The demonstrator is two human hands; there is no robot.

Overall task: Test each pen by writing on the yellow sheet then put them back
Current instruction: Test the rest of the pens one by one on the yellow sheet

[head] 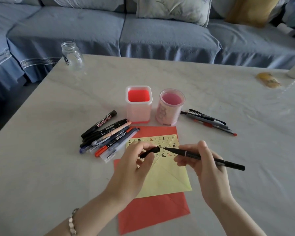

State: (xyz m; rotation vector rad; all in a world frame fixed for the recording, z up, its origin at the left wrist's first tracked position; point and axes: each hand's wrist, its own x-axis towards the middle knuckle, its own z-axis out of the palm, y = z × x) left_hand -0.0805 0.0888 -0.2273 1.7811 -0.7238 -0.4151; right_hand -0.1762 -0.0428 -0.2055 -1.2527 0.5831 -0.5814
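Currently the right hand (206,167) grips a black pen (180,152) between thumb and curled fingers, uncapped, tip pointing left. The left hand (134,164) pinches the black cap (149,152), open end facing the tip, just apart from it. Both hover over the yellow sheet (169,176), which lies on a red sheet (152,213) and has rows of black and red marks at its far end. A loose pile of pens (106,137) lies left of the sheets, and a smaller bunch of pens (209,121) lies to the right. The square holder (138,104) and round holder (171,108) stand upright behind the sheets. A glass jar (71,54) sits at the table's (41,167) far-left corner. There is a bracelet (72,222) on the left wrist.
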